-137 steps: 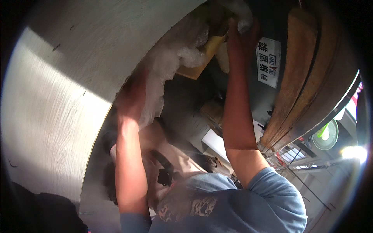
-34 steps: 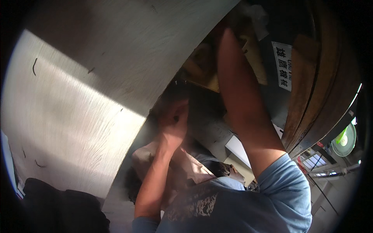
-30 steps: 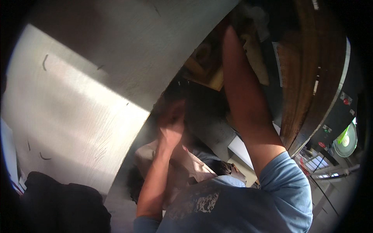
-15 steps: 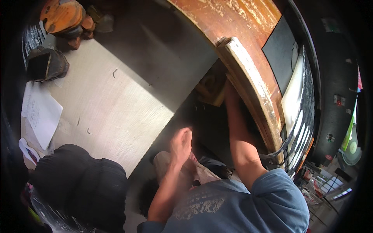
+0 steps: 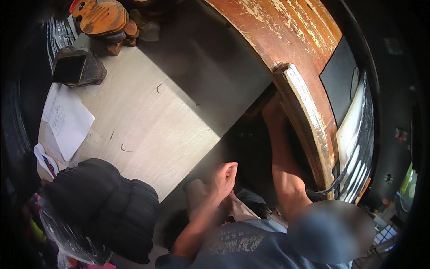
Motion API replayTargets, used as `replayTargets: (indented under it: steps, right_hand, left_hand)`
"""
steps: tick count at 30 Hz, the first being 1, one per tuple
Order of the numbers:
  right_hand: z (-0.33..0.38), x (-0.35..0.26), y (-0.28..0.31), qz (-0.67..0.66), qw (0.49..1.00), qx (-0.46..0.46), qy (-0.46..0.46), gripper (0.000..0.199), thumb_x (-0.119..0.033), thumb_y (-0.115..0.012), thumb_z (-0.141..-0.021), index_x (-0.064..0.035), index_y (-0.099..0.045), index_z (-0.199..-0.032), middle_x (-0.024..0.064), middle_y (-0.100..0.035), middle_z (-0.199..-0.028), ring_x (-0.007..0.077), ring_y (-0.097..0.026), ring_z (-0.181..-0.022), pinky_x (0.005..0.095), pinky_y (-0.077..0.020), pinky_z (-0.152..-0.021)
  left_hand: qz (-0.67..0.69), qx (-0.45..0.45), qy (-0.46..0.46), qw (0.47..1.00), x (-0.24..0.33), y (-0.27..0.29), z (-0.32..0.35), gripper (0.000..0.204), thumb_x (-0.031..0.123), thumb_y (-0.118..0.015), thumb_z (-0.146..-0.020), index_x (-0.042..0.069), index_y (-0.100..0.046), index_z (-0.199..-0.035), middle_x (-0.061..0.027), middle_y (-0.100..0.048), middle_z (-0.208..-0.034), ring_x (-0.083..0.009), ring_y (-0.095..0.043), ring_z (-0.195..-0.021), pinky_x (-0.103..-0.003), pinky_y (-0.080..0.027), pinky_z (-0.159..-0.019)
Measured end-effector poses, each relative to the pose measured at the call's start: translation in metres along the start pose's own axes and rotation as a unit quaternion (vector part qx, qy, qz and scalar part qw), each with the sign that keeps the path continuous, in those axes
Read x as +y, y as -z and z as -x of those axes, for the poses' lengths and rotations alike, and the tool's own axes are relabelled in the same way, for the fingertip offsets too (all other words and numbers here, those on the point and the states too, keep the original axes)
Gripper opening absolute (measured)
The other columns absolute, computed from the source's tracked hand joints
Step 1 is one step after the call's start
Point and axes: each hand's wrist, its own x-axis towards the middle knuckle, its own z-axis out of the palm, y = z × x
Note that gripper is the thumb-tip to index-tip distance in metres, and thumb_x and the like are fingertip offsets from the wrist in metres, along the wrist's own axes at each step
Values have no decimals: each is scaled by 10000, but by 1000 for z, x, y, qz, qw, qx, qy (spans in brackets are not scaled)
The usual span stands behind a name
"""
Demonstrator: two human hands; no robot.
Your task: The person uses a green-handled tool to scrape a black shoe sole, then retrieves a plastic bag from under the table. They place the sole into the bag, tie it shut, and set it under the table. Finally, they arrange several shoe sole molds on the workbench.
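Left hand (image 5: 225,178), bare: loosely closed, fingers curled inward, raised just beyond the near edge of the pale wood-grain tabletop (image 5: 156,130); contents, if any, hidden. Right hand (image 5: 274,109), bare: extended into the dark recess (image 5: 248,141) between that tabletop and the thick wooden plank with a chipped whitish edge (image 5: 309,114) — mostly in shadow, grip cannot be told. Dim brown object (image 5: 256,107), kind unclear: inside the recess, beside the right hand; contact cannot be told. Worn orange-brown wooden board (image 5: 286,33): beyond the plank. On the tabletop, left side: black padded fabric bundle (image 5: 105,206), white paper sheets (image 5: 74,123), dark boxy device with a black face (image 5: 69,70) — and, farthest, slotted orange-brown slab (image 5: 102,19)
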Motion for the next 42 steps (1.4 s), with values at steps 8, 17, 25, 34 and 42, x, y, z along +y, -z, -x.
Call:
replayTargets:
  steps: [8,17,25,34,42]
  right_hand:
    - [-15,4,-26,-16,999,-40,26,387,-388,-521,-1016,-84,-652,-1217,67,-647,-1038,170,-568,-872,306,-490,-760]
    - [211,-94,-49,-46,959,-268,-83,281,-288,-672,-995,-25,-756,-942,30,-727,-859,113,-652,-794,282,-542,-742]
    - [204,-376,23,-152,940,-270,143,235,-221,-741,-961,-13,-684,-867,14,-653,-774,73,-587,-774,280,-499,-667]
    - [200,-557,71,-382,402,-564,611,696,-388,-614,-1036,163,-480,-1441,332,-535,-1395,438,-568,-1235,518,-463,-1033]
    - [36,-615,102,-172,763,-238,576,264,-207,-779,-908,-12,-666,-770,47,-654,-697,142,-612,-642,324,-504,-590]
  left_hand:
    - [-43,1,-40,998,26,10,16,200,175,-646,-1021,47,-712,-1160,-135,-717,-1034,-215,-708,-829,-306,-568,-737]
    - [-106,-22,-159,981,138,62,59,237,183,-618,-1031,31,-700,-1195,-157,-734,-1063,-248,-725,-919,-356,-570,-810]
    - [-118,9,-143,983,187,90,63,242,155,-619,-990,2,-695,-1162,-173,-746,-984,-256,-729,-919,-361,-559,-812]
    - [-56,126,-149,979,124,115,3,281,235,-566,-1019,-27,-664,-1038,-169,-670,-898,-218,-605,-794,-382,-508,-732]
    - [-70,206,-61,974,214,108,2,286,186,-593,-1027,-37,-696,-1173,-134,-747,-1060,-211,-724,-894,-337,-568,-770]
